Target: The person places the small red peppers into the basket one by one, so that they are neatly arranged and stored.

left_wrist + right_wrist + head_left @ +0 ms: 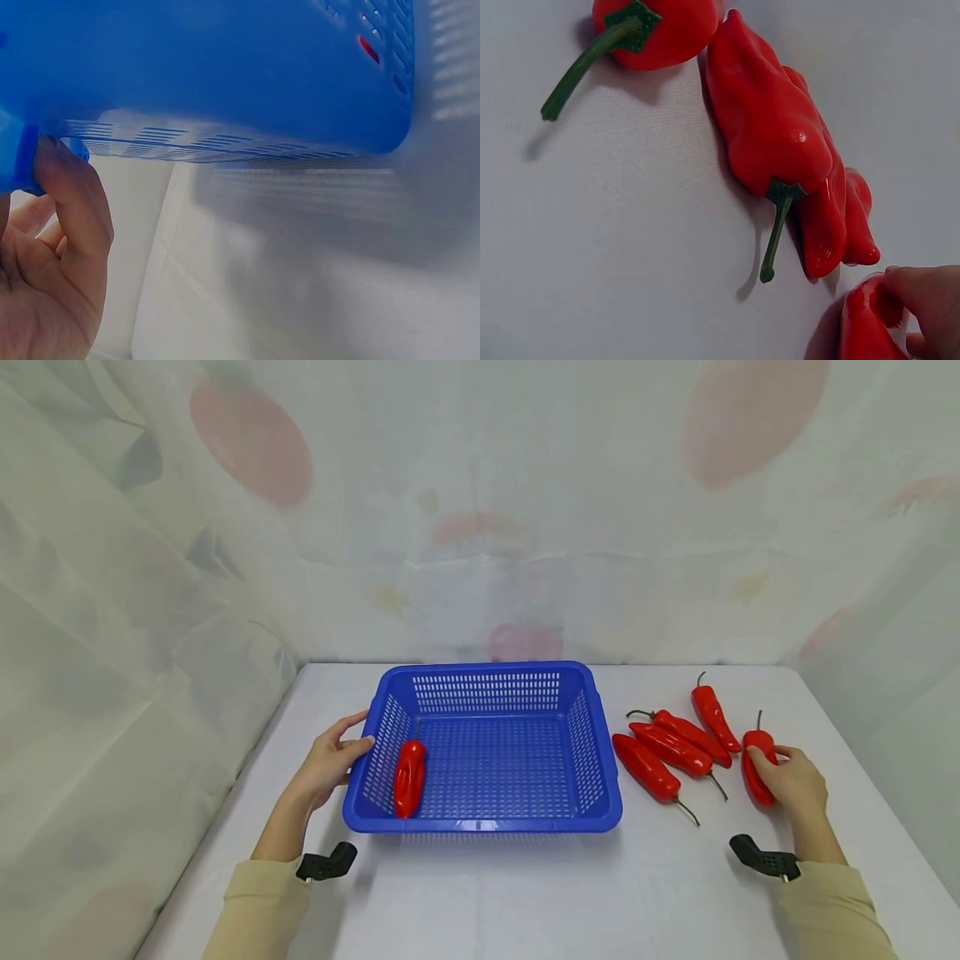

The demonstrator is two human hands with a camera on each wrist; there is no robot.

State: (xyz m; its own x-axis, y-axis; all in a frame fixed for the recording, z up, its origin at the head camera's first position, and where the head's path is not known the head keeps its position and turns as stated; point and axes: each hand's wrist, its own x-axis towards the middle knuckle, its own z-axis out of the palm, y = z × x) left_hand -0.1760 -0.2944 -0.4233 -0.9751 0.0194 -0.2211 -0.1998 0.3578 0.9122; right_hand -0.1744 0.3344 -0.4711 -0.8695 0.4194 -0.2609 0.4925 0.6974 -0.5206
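A blue plastic basket (487, 825) stands mid-table, and my left hand (330, 760) grips its left rim with the thumb on top. In the left wrist view the fingers (75, 202) curl under that rim. Inside the basket, by its left wall, lies one red chili pepper (409, 779). Over on the right, my right hand (797, 781) pinches another red chili pepper (759, 768), its stem pointing away from me. The right wrist view shows the thumb (922, 289) against this pepper (870, 322), which is partly cut off by the frame.
Several more red chili peppers (671, 747) lie close together between the basket and my right hand, green stems pointing different ways. A white cloth (540, 902) covers the table. Pale printed sheeting (480, 602) hangs behind the table and along both sides.
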